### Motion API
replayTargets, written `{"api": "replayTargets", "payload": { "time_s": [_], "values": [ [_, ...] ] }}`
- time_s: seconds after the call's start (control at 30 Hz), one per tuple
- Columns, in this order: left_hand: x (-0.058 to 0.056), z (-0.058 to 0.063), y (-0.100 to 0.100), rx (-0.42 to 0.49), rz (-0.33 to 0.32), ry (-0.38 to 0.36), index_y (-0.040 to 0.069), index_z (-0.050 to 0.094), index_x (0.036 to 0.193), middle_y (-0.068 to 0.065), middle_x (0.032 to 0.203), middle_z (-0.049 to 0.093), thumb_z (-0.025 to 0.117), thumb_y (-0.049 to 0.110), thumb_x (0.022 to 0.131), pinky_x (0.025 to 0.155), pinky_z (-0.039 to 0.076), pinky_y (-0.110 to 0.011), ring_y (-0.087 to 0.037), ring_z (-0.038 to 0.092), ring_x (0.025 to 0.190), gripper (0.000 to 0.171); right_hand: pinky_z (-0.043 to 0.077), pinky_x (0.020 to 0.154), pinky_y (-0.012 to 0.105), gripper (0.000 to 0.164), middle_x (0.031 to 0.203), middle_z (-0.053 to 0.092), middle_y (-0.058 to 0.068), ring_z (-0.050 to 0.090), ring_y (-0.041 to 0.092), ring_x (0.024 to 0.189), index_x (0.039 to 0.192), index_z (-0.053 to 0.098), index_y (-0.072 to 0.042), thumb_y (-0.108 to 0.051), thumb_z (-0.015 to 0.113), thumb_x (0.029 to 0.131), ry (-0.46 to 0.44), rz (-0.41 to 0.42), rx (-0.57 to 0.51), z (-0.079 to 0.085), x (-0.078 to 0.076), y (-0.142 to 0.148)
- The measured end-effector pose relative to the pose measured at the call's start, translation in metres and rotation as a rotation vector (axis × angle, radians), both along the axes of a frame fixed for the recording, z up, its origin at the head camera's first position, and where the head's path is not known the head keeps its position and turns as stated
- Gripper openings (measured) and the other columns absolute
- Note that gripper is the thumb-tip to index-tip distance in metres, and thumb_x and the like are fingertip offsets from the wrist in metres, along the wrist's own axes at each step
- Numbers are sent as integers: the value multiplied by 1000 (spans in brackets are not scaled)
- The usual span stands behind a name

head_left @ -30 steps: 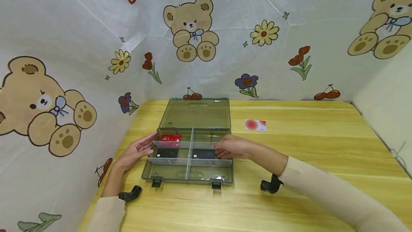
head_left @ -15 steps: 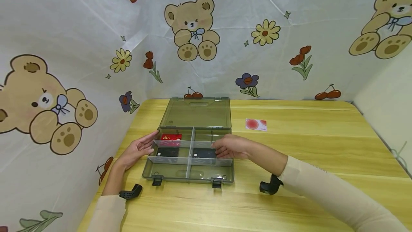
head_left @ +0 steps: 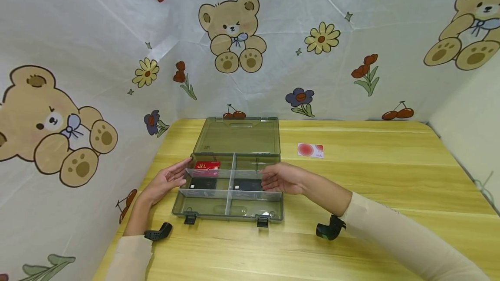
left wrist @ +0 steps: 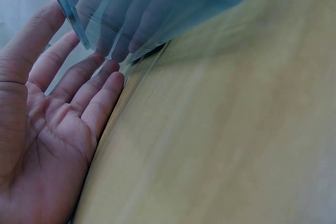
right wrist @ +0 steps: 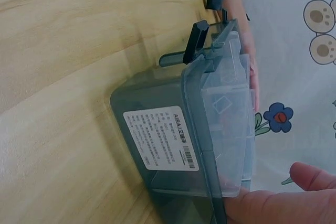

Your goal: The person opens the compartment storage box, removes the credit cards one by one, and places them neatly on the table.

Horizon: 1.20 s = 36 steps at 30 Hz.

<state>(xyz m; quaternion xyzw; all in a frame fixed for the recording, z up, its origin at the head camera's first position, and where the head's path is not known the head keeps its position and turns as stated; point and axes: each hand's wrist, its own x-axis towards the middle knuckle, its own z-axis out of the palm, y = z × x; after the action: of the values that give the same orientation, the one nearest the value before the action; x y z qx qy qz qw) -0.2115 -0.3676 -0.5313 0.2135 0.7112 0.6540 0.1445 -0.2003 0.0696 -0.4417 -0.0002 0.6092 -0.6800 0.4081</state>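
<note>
A translucent grey-green divided box (head_left: 254, 217) lies with its lid (head_left: 237, 135) folded back. A red VIP card (head_left: 207, 166) sits in its back left compartment. One black card (head_left: 204, 184) is in the middle left compartment, another dark card (head_left: 247, 185) in the middle right. My left hand (head_left: 163, 184) touches the box's left side; the left wrist view shows its fingers extended at the wall. Over the right rim, my right hand (head_left: 284, 178) reaches fingertips to the dark card's right end. Its thumb (right wrist: 310, 176) stands apart from the fingers in the right wrist view.
On the wooden table (head_left: 375, 177), a white card with red circles (head_left: 310, 150) lies right of the lid. Two black latches (head_left: 262, 221) hang at the box's front. A bear-print cloth (head_left: 269, 86) encloses the table's back and left.
My right hand has loosened and shifted slightly right, its fingers less bunched at the dark card. The left hand and the box keep their places.
</note>
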Motion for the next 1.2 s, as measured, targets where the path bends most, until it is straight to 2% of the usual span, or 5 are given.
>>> {"api": "replayTargets", "payload": {
  "time_s": [0.2, 0.43, 0.7, 0.9, 1.2],
  "values": [
    [-1, -3, -2, 7, -7, -9, -2, 27, 159, -19, 167, 18, 55, -8, 100, 114, 33, -18, -24, 26, 151, 65, 48, 106, 46, 40, 109, 55, 22, 58, 34, 105, 127, 48, 16, -13, 52, 101, 38, -14, 13, -2, 2, -2],
    [-2, -2, -1, 11, -7, -9, -1, 28, 159, -18, 167, 19, 56, -7, 100, 114, 33, -17, -16, 30, 150, 66, 59, 87, 32, 36, 93, 60, 13, 68, 28, 94, 120, 54, 20, -9, 54, 100, 134, 24, 50, -4, 4, -3],
    [0, 0, -1, 12, -4, -18, -2, 27, 159, -21, 167, 16, 55, -8, 100, 114, 33, -18, -18, 29, 150, 66, 61, 85, 34, 37, 107, 66, 28, 70, 37, 102, 127, 54, 24, -4, 50, 102, 256, 10, 117, -10, 5, -6],
    [1, 0, -1, 11, -4, -17, -3, 26, 159, -23, 166, 15, 55, -8, 100, 114, 33, -17, -26, 24, 151, 66, 63, 79, 34, 32, 109, 68, 32, 73, 35, 95, 127, 56, 22, 2, 52, 102, 345, -26, 170, -12, 5, -9],
    [1, 0, 0, 13, -5, -8, -3, 26, 158, -23, 166, 16, 54, -9, 99, 114, 33, -17, -14, 31, 149, 66, 64, 72, 34, 27, 100, 72, 30, 75, 34, 85, 119, 62, 21, 6, 55, 98, 462, -64, 192, -13, 8, -17]
  ]
}}
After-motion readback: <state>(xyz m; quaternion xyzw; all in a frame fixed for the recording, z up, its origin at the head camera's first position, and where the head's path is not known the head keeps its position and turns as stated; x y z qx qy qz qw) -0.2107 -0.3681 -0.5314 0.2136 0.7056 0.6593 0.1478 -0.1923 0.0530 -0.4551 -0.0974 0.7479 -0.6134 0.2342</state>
